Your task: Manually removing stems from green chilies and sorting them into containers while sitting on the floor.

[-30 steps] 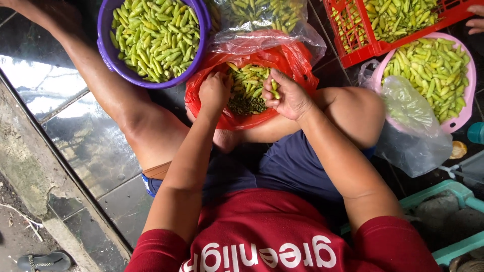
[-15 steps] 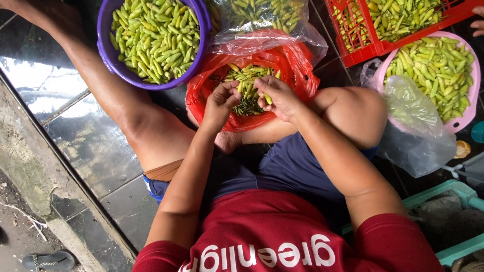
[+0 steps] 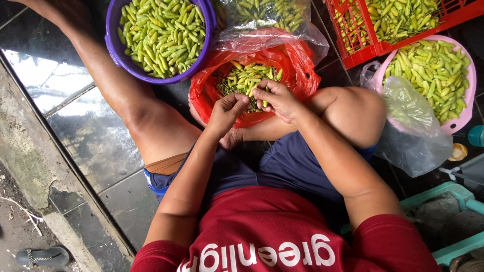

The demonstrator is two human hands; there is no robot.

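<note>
- Looking down from the head view, a seated person's two bare hands are seen meeting over a red plastic bag [image 3: 302,75] that lies open on the floor between the knees.
- The left hand [image 3: 227,112] is held at the near rim of the bag, its fingers curled in to a nearly closed grip; whether anything is pinched in it cannot be told, as the fingertips are turned away.
- The right hand [image 3: 278,99] is set just beside the left, almost touching it, with the fingers bent around a small green chili [image 3: 265,98], of which only a short end is shown between thumb and forefinger.
- A heap of green and yellowish chilies [image 3: 247,75] is seen inside the red bag, directly beyond both hands.
- A purple bowl [image 3: 115,48], filled with green chilies, is placed to the left of the bag, against the outstretched left leg.
- A clear plastic bag [image 3: 272,20] with more chilies is laid just behind the red bag, touching its far edge.
- A red crate [image 3: 353,50] of chilies is set at the upper right, and a pink basin [image 3: 469,100], also full, stands beside it past the right knee.
- A crumpled clear bag [image 3: 413,131] is draped over the near rim of the pink basin.
- A wet, dark tiled floor [image 3: 96,146] is seen under everything.
</note>
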